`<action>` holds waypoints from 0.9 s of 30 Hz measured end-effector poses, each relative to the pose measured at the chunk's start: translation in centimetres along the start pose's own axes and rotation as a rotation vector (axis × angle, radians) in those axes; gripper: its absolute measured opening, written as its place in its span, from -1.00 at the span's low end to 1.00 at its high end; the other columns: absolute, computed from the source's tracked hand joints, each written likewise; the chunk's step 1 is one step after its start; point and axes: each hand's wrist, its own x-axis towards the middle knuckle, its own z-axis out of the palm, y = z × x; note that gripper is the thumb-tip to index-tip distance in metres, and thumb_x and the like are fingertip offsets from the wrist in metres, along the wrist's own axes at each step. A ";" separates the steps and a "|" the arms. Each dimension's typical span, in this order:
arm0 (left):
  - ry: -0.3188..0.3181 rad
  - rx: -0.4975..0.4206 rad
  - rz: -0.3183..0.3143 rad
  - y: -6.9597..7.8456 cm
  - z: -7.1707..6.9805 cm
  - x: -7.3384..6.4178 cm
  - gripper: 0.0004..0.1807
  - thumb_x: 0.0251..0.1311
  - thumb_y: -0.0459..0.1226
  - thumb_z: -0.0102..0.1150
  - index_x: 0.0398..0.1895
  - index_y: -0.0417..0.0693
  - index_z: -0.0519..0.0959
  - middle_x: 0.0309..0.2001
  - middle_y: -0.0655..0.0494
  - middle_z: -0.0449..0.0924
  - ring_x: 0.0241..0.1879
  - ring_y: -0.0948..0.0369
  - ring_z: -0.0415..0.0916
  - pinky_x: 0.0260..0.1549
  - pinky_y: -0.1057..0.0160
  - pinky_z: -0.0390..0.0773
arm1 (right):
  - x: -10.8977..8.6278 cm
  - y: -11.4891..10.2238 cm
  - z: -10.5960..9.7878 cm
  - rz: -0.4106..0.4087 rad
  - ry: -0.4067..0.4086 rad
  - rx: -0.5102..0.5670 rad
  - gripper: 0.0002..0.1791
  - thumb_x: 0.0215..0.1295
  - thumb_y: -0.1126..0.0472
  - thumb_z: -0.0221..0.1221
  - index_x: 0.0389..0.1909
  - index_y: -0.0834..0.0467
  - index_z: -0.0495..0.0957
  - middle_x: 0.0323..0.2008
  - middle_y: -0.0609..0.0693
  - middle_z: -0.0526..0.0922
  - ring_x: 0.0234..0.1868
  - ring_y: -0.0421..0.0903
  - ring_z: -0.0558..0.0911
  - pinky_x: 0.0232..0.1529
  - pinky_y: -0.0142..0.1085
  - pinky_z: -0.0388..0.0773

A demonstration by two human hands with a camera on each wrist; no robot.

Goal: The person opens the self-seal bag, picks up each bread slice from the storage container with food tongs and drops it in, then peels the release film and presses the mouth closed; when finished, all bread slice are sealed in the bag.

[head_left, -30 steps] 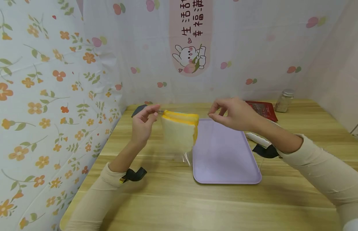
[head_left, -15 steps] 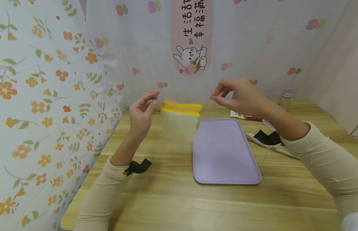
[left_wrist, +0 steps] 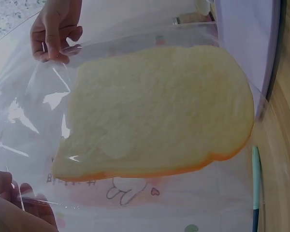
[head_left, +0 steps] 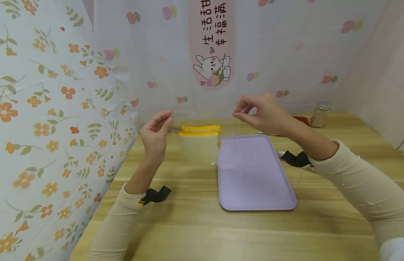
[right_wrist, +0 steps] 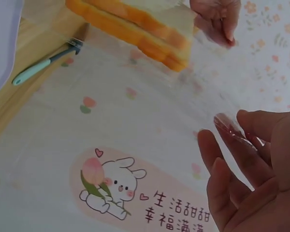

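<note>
A clear plastic bag hangs between my two raised hands, with slices of bread inside it. My left hand pinches one side of the bag near the top. On the other side, my right hand pinches the film between thumb and fingers. The bread lies closer to my left hand, its orange-brown crust edge facing up. In the left wrist view one pale slice fills the middle, seen through shiny film. The right wrist view shows two crusts stacked together. The bag's outline is hard to see in the head view.
A lilac tray lies on the wooden table, right of the bread. Behind are a glass jar with a metal lid and a partly hidden red packet. A mint-handled utensil with a dark head lies near the tray.
Both hands lifted the bag with the bread, then came down somewhat, the left hand also shifting left. The grip of each hand looks the same. The tray has not moved.
</note>
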 end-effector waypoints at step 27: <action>0.053 -0.088 -0.083 -0.2 -0.8 0.0 -0.71 0.12 -0.67 0.22 -0.28 -0.16 0.72 -0.34 0.09 0.74 -0.36 0.25 0.69 -0.26 0.34 0.64 | -0.2 1.6 2.3 0.319 0.246 0.464 -0.81 0.15 0.34 0.40 -0.27 0.40 0.68 -0.48 -0.09 0.76 -0.64 -0.19 0.53 -0.69 -0.42 0.26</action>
